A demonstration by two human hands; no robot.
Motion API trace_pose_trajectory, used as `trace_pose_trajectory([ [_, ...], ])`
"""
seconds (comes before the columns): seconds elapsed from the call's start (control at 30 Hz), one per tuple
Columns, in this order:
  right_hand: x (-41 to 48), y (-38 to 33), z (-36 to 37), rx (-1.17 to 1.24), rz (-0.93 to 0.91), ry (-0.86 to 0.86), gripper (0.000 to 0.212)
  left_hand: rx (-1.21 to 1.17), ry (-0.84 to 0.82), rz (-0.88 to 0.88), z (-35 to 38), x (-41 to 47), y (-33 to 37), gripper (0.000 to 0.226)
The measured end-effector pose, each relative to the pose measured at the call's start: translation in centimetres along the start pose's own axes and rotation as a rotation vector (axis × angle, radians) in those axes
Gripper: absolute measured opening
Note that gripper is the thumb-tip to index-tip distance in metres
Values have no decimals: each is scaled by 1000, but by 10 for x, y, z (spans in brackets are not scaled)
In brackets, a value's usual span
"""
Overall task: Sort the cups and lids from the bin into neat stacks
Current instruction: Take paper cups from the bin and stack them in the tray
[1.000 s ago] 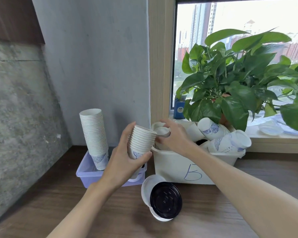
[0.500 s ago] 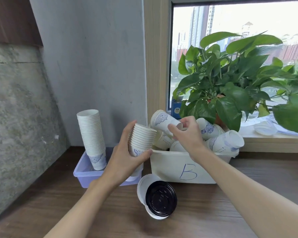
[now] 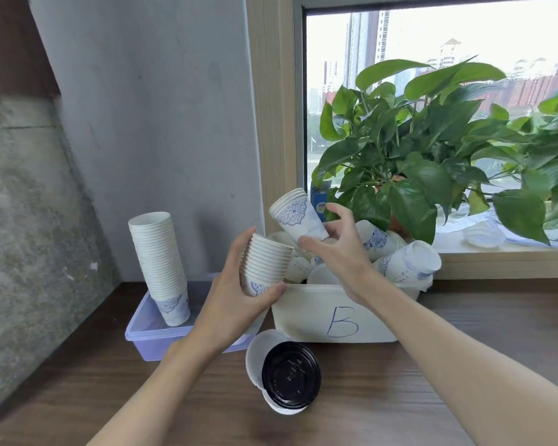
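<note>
My left hand [image 3: 236,300] grips a short stack of white paper cups [image 3: 266,265] with blue print, held above the gap between the two bins. My right hand [image 3: 339,249] pinches the base of a few nested cups [image 3: 295,215], tilted with their mouths up and to the left, just above that stack. Beneath them the white bin marked B [image 3: 306,317] holds several loose cups [image 3: 406,262] lying on their sides. A tall cup stack [image 3: 160,265] stands in the pale purple tray [image 3: 142,336]. A black lid [image 3: 290,375] lies on white lids [image 3: 255,355] on the table.
A leafy potted plant [image 3: 426,156] on the window sill overhangs the white bin. Clear plastic lids [image 3: 482,236] lie on the sill at the right. A grey wall closes the left and back. The wooden table [image 3: 368,420] stretches toward me.
My right hand lifted the nested cups out of the white bin and carried them up and left, over the stack in my left hand. My left hand kept its grip.
</note>
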State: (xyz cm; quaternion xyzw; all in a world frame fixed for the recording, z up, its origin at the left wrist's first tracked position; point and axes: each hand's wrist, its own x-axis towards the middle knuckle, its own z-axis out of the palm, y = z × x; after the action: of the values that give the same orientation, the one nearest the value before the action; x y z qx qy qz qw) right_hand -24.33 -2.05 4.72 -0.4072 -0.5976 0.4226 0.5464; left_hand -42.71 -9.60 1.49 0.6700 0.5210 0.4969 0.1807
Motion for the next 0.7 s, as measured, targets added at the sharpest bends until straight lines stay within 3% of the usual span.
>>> trace_pose_trajectory([
  [0.27,-19,-21,4,74,-56,-103,104,32,-12,26,-4,-11,9,86],
  [0.7,-46,-45,7,162,-43,-298,103,160,-84,69,-13,-24,35,100],
])
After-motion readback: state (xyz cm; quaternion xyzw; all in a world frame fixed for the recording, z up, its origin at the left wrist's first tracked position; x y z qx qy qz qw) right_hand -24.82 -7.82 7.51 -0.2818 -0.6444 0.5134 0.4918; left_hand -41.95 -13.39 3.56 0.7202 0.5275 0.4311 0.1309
